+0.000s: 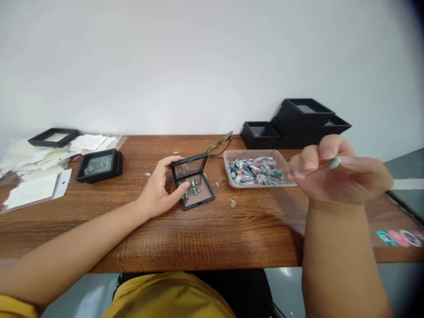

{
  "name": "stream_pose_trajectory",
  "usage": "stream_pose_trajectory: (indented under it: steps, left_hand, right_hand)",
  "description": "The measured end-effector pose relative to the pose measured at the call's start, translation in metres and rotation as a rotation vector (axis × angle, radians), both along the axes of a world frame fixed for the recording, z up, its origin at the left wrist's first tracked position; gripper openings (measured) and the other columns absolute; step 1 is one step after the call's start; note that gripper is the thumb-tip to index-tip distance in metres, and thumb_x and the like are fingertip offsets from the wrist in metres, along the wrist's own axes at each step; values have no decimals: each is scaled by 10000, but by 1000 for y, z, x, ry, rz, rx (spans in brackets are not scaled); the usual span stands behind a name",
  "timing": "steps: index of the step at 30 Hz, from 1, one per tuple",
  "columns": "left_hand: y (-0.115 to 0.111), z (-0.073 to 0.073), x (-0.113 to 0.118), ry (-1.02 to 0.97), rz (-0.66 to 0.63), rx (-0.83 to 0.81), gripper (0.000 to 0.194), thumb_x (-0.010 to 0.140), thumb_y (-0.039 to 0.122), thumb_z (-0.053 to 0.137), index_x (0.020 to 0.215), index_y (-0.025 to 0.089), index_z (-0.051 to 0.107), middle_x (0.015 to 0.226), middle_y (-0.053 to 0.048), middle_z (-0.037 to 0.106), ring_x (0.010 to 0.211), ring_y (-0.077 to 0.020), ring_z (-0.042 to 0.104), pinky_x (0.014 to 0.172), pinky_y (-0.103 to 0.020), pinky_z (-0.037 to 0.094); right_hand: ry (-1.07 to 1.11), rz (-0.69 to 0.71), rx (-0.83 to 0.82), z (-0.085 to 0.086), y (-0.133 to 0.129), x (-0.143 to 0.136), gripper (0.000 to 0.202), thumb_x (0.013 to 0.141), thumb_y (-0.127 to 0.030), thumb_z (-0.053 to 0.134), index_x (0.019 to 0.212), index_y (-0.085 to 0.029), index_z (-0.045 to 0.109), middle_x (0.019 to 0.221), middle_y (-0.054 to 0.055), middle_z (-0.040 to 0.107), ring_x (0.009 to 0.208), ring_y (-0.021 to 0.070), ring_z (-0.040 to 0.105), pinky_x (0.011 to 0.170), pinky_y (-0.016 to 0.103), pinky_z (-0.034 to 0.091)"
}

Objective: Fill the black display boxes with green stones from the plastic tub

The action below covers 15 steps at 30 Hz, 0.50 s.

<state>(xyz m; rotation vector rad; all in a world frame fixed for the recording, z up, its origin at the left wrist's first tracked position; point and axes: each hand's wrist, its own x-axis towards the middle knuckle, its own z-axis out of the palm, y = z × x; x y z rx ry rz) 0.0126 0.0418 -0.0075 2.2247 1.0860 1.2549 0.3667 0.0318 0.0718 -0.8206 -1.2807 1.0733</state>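
My left hand (164,190) grips the left side of an opened black display case (206,198), fingers behind it and thumb over its base. Several green press-on nails (194,191) lie in rows inside the base, and its windowed lid is tilted up. Raised above the table at the right, my right hand (341,170) pinches one green press-on nail (334,162) between thumb and finger. A clear plastic tub (228,174) full of mixed press-on nails (255,170) stands between the hands, nearer the right one.
Stacked black cases (306,126) stand at the back right. Eyeglasses (218,143) lie behind the open case. On the left are a closed case with nails (99,165), another black case (54,137) and white cards (33,190). Small clear pieces (232,202) are scattered mid-table.
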Motion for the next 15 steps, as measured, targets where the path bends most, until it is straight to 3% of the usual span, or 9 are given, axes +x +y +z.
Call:
stream_pose_trajectory:
  steps: [6, 11, 15]
  left_hand:
    - [1, 2, 3, -82, -47, -46, 669, 867, 244, 708, 1422, 256, 335, 1348, -127, 571, 1247, -253, 632, 1145, -499, 481]
    - [3, 2, 0, 24, 52, -92, 655, 835, 297, 732, 1396, 243, 397, 1415, -139, 544, 1300, -296, 591, 1152, -536, 457]
    - [4, 5, 0, 99, 83, -135, 585, 845, 314, 707, 1363, 231, 450, 1330, -112, 620, 1216, -278, 634, 1091, -509, 501]
  right_hand:
    - [-58, -19, 33, -3, 2, -8, 266, 661, -352, 728, 652, -253, 481, 579, -17, 609, 420, 165, 529, 469, 347, 433]
    - [-36, -10, 51, -3, 2, -15, 245, 610, -282, 773, 624, -242, 532, 615, -19, 650, 418, 169, 577, 441, 337, 455]
    - [-24, -1, 34, -2, 2, -14, 200, 633, -261, 743, 626, -248, 544, 612, -2, 649, 463, 185, 604, 466, 353, 468]
